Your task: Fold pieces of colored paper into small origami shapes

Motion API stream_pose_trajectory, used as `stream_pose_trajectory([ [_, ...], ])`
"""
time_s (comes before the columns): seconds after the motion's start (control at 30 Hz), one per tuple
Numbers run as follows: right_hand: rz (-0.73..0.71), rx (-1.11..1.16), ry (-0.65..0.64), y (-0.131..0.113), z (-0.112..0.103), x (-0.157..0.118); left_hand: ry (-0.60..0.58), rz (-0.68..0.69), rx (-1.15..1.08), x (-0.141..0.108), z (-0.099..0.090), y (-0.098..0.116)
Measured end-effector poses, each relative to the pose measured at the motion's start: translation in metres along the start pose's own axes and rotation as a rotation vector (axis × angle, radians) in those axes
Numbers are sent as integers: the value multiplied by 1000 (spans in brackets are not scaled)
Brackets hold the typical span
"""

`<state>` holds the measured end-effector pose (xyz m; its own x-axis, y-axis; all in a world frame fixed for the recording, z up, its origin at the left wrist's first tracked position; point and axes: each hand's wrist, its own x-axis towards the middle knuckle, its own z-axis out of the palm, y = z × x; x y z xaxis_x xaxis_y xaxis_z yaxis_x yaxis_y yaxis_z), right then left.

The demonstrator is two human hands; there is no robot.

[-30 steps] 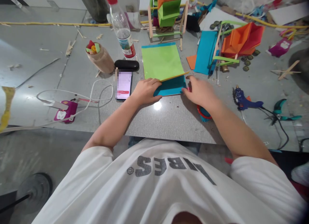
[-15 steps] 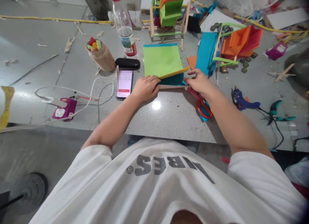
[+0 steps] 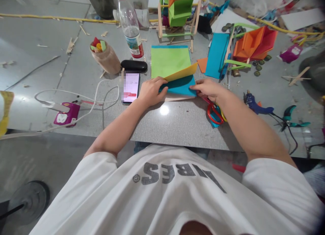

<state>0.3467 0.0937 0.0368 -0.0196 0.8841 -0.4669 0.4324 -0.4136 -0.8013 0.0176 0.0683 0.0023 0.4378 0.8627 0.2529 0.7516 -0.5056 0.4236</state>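
A stack of coloured paper sheets lies in front of me, with a green sheet (image 3: 170,61) on top. Toward me its near part is lifted: a yellow sheet (image 3: 181,72) slants up and a blue sheet (image 3: 177,85) shows beneath it. At the stack's left edge my left hand (image 3: 151,92) grips the paper, fingers over the yellow sheet and thumb by the blue one. My right hand (image 3: 209,89) pinches the right edge of the blue sheet between thumb and fingers. Red-handled scissors (image 3: 215,114) lie just below my right hand, partly covered by the wrist.
Left of the stack are a phone (image 3: 131,88), a black case (image 3: 134,66), a water bottle (image 3: 133,39) and a wooden cup (image 3: 106,59). Paper wheel models (image 3: 180,12) stand behind. To the right lie a blue glue gun (image 3: 256,104) and pliers (image 3: 290,118). A white cable (image 3: 95,99) crosses the left side.
My right hand has closed onto the blue sheet's edge, its fingers lower than before. The blue sheet has come toward me, and more of it and of the yellow sheet shows.
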Motion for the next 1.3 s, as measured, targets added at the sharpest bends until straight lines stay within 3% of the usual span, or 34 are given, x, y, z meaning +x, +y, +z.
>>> stream_pose_trajectory([
  [0.3,-29,133,63,2,22,6,-26,27,-44,2,-2,0],
  [0.6,-53,218,160,4,21,11,-66,49,-1,2,-6,3],
  [0.8,-105,289,25,-2,21,-18,-70,23,44,1,-6,5],
  [0.93,-121,382,-21,1,54,-46,-58,18,91,-1,-5,11],
  [1.1,-198,487,117,14,105,-52,-40,-4,161,-2,0,25],
  [1.3,-201,517,221,14,119,-32,-26,-115,175,-1,5,29],
])
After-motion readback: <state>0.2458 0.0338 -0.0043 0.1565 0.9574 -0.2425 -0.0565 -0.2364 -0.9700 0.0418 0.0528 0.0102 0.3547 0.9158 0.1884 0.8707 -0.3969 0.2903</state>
